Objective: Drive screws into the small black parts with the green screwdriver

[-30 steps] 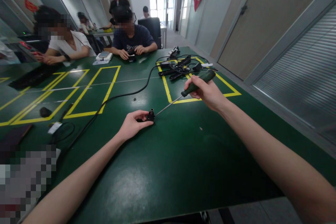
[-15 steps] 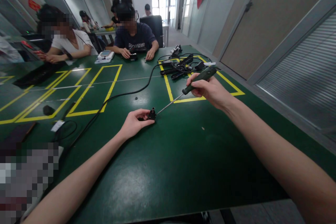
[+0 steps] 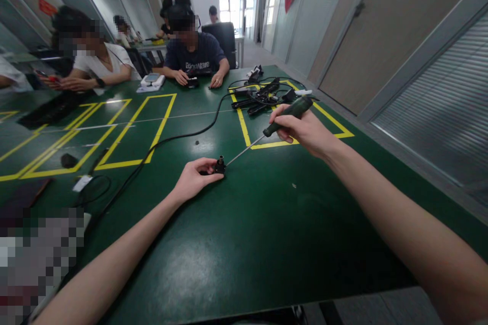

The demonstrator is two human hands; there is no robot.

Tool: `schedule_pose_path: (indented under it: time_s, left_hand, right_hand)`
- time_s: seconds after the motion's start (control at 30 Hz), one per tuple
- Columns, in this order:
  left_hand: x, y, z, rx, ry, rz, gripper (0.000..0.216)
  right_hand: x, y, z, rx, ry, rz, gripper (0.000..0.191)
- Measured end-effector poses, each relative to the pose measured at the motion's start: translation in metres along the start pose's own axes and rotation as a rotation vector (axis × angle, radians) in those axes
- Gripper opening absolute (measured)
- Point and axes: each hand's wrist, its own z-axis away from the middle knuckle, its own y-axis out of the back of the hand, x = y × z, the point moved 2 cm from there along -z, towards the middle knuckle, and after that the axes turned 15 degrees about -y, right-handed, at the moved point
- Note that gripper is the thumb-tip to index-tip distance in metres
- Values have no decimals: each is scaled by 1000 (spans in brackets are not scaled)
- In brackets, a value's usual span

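Observation:
My left hand (image 3: 194,176) pinches a small black part (image 3: 219,165) against the green table (image 3: 244,244), thumb and fingers closed round it. My right hand (image 3: 305,131) is wrapped round the dark green handle of a screwdriver (image 3: 284,114). Its thin metal shaft slants down to the left, and the tip meets the black part. Both forearms reach in from the near edge.
A black cable (image 3: 179,138) runs across the table from a pile of black tools and cords (image 3: 265,95) inside a yellow-taped box. Two people sit at the far side handling small devices. A black keyboard (image 3: 49,110), a small black object (image 3: 68,160) and a white tag (image 3: 81,183) lie at the left.
The view has shifted slightly. My right hand and the screwdriver handle have risen a little and turned; the tip stays on the black part. My left hand keeps its hold.

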Motion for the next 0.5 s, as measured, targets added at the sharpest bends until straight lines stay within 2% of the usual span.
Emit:
schedule_pose_path:
  time_s: [0.27, 0.5]
  left_hand:
    - [3, 0, 0, 0, -9, 8, 43]
    - [3, -1, -1, 5, -4, 8, 44]
  right_hand:
    - [2, 1, -2, 47, 8, 9, 35]
    - [0, 1, 0, 21, 0, -18, 28]
